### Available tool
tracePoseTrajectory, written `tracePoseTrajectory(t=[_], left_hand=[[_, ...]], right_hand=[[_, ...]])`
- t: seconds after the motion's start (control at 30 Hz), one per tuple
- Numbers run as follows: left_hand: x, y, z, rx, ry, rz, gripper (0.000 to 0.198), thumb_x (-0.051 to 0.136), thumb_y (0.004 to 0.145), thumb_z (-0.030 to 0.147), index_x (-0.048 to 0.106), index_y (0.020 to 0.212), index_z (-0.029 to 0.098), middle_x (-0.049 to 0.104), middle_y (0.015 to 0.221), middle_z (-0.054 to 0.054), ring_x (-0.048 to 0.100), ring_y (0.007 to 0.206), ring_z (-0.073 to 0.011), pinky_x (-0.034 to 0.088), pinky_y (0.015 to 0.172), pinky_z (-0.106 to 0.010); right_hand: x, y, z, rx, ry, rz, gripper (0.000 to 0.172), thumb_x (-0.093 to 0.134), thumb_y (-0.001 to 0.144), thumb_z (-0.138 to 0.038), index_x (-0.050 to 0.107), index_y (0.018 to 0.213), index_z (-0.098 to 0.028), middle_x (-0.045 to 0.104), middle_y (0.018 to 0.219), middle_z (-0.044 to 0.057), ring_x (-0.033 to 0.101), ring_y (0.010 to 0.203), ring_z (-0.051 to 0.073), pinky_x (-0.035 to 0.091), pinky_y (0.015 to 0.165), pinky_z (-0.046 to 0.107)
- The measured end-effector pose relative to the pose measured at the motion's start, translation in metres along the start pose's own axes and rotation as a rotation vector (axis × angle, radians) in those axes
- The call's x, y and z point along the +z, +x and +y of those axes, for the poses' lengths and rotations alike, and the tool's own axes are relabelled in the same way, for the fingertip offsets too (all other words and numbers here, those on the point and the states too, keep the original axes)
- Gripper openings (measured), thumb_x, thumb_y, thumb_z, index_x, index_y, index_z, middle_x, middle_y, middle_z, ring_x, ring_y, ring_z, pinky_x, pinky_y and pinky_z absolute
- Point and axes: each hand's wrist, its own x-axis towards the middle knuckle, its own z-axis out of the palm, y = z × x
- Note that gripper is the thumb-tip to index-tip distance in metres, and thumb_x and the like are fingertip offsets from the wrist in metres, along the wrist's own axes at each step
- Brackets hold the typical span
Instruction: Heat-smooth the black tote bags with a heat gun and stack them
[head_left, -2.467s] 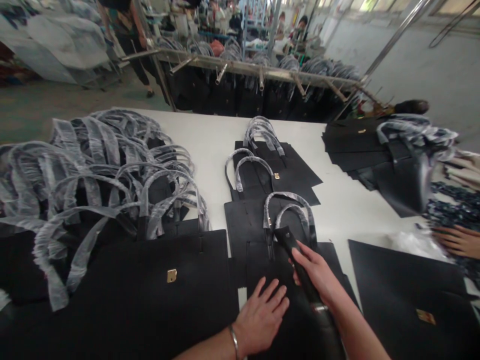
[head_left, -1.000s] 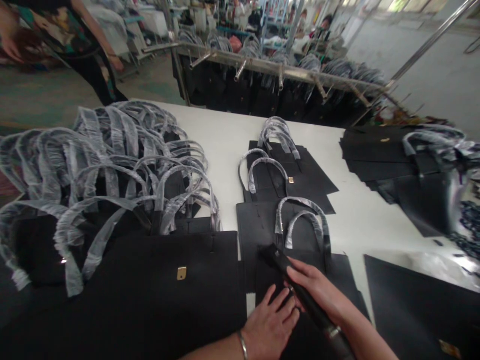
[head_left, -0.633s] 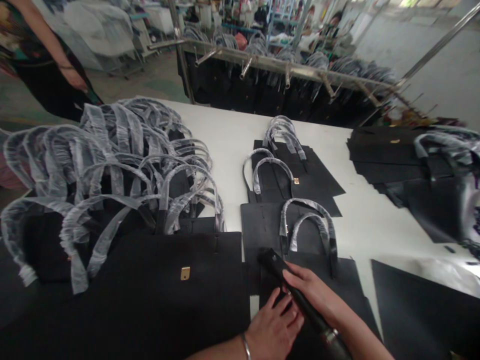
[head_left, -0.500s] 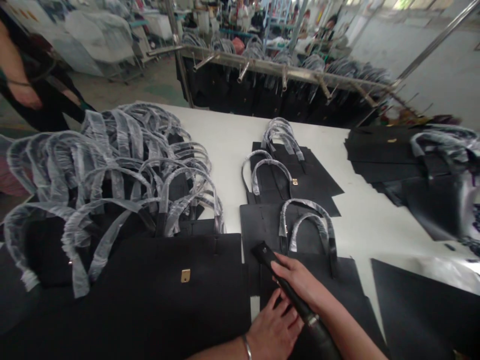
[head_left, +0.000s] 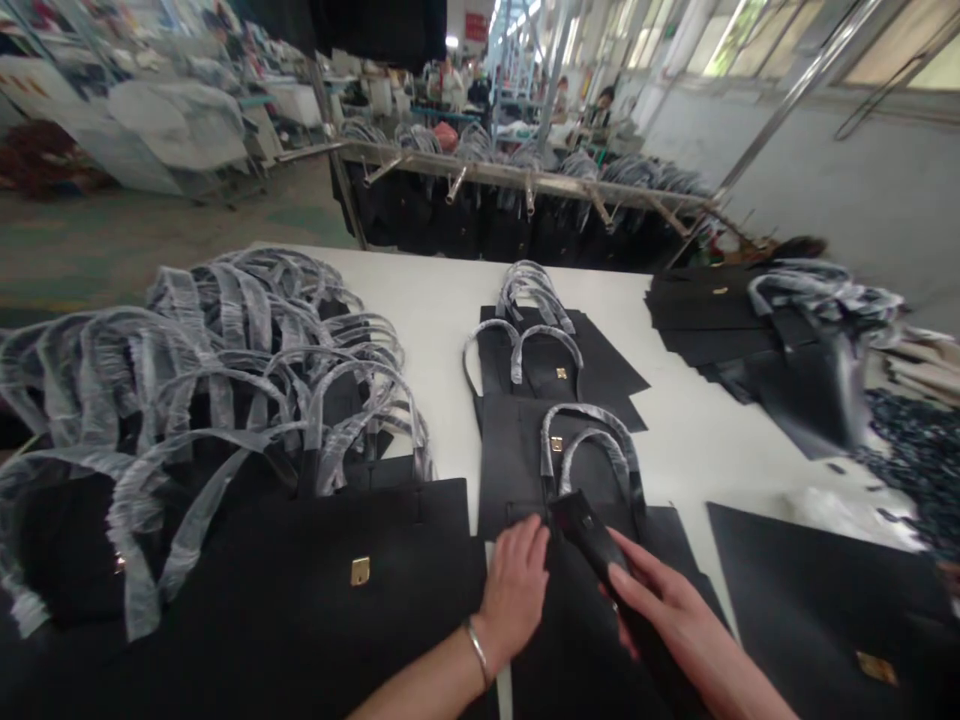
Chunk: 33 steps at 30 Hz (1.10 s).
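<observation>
**stitchbench:** ok so where's everything sitting right now, closest stuff first?

**totewatcher:** Nearest to you is your right hand (head_left: pixel 675 625), coming in from 5 o'clock. Its fingers are curled around the grip of a black handheld tool (head_left: pixel 589 530), with the forefinger laid along the top. Can't tell what kind of tool it is, it's just a dark wand with a blocky head. Your left hand (head_left: pixel 516 592) is at 6 o'clock, grasping nothing. The palm is down and the fingers are flat on the black tote bag (head_left: pixel 570 640) lying right in front of you.

**stitchbench:** and how's the tool lined up with the bag?

**totewatcher:** Its long axis runs from 5 o'clock up to 11 o'clock. The head sits low over the bag's top edge, just beside your left fingertips on their 3 o'clock side, so the left hand is the one nearer the head. The bag's plastic-wrapped handles (head_left: pixel 581 410) arch away toward 12 o'clock just past it.

A bigger bag with a gold clasp (head_left: pixel 360 571) lies at 9 o'clock, and behind that is a heap of wrapped-handle bags (head_left: pixel 225 350) at 10. The white table (head_left: pixel 697 450) shows at 1 o'clock, with a stack of flat black panels (head_left: pixel 720 310) at 2. Far off at 12 there's a metal rack (head_left: pixel 525 180) hung with more bags.
</observation>
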Motion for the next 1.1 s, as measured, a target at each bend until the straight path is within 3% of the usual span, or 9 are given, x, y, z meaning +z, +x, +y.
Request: tracePoseTrajectory(t=[0.1,0.2,0.43,0.63,0.77,0.83,0.93,1.0,1.1], left_hand=[[-0.023,0.039,-0.012,-0.19,0.111,-0.012,0.06,0.077,0.074,0.03,0.051,0.125,0.012,0.052,0.129,-0.016,0.049,0.117,-0.0337,0.043,0.098,-0.048],[-0.04,0.065,-0.02,-0.195,0.062,-0.135,0.043,0.082,0.069,0.031,0.061,0.1,0.011,0.06,0.109,-0.015,0.054,0.106,-0.0338,0.044,0.091,-0.044],[-0.06,0.075,-0.018,-0.105,-0.242,-0.247,0.014,0.062,0.086,0.029,0.057,0.082,0.016,0.063,0.08,-0.002,0.06,0.077,-0.0169,0.043,0.069,-0.025],[-0.166,0.071,0.036,-0.215,-1.224,-0.298,0.04,0.073,0.072,0.05,0.053,0.086,0.018,0.055,0.066,0.004,0.051,0.052,-0.0097,0.043,0.049,-0.02],[-0.216,0.071,0.098,-0.289,-1.45,-0.212,0.046,0.078,0.068,0.047,0.054,0.096,0.019,0.056,0.068,0.004,0.055,0.053,-0.0104,0.047,0.05,-0.021],[-0.205,0.069,0.132,-0.276,-1.52,-0.26,0.042,0.075,0.072,0.046,0.053,0.094,0.018,0.055,0.068,0.003,0.055,0.055,-0.0102,0.048,0.052,-0.021],[-0.147,0.06,0.163,-0.174,-1.546,-0.419,0.032,0.064,0.083,0.044,0.052,0.095,0.017,0.06,0.081,-0.001,0.061,0.068,-0.0137,0.054,0.064,-0.028],[-0.094,0.043,0.161,-0.029,-1.291,-0.528,0.024,0.056,0.089,0.038,0.053,0.095,0.015,0.063,0.092,-0.007,0.064,0.083,-0.0185,0.055,0.079,-0.036],[-0.022,0.004,0.13,0.218,-0.601,-0.477,0.024,0.059,0.086,0.021,0.057,0.108,0.014,0.059,0.12,-0.014,0.055,0.115,-0.028,0.045,0.102,-0.048]], right_hand=[[-0.011,-0.024,0.026,0.013,0.058,0.043,0.101,0.071,0.067,-0.061,0.031,0.147,-0.014,0.062,0.073,-0.001,0.053,0.044,0.012,0.044,0.042,0.025],[-0.026,-0.055,0.046,0.034,0.118,0.119,0.1,0.072,0.067,-0.06,0.033,0.146,-0.015,0.064,0.078,0.001,0.055,0.047,0.012,0.045,0.044,0.026],[-0.076,-0.115,0.089,0.062,0.257,0.525,0.096,0.075,0.065,-0.059,0.037,0.145,-0.021,0.069,0.081,0.002,0.06,0.054,0.016,0.049,0.048,0.028],[-0.098,-0.13,0.133,0.086,0.372,0.672,0.1,0.078,0.06,-0.062,0.039,0.143,-0.026,0.07,0.082,0.002,0.06,0.054,0.016,0.049,0.048,0.026],[-0.098,-0.136,0.138,0.074,0.436,0.668,0.1,0.08,0.059,-0.06,0.039,0.143,-0.025,0.07,0.081,0.002,0.059,0.054,0.014,0.047,0.047,0.023],[-0.1,-0.138,0.134,0.065,0.432,0.672,0.1,0.08,0.059,-0.06,0.039,0.143,-0.024,0.07,0.079,0.001,0.059,0.054,0.014,0.047,0.047,0.023],[-0.109,-0.141,0.129,0.051,0.419,0.7,0.099,0.08,0.06,-0.059,0.04,0.143,-0.024,0.07,0.078,0.001,0.058,0.053,0.014,0.047,0.046,0.024],[-0.116,-0.143,0.129,0.031,0.408,0.72,0.096,0.079,0.062,-0.057,0.041,0.143,-0.025,0.07,0.079,0.0,0.058,0.053,0.014,0.047,0.047,0.025],[-0.122,-0.146,0.133,0.01,0.39,0.715,0.093,0.077,0.066,-0.057,0.039,0.145,-0.024,0.069,0.081,0.001,0.058,0.053,0.014,0.047,0.048,0.025]])
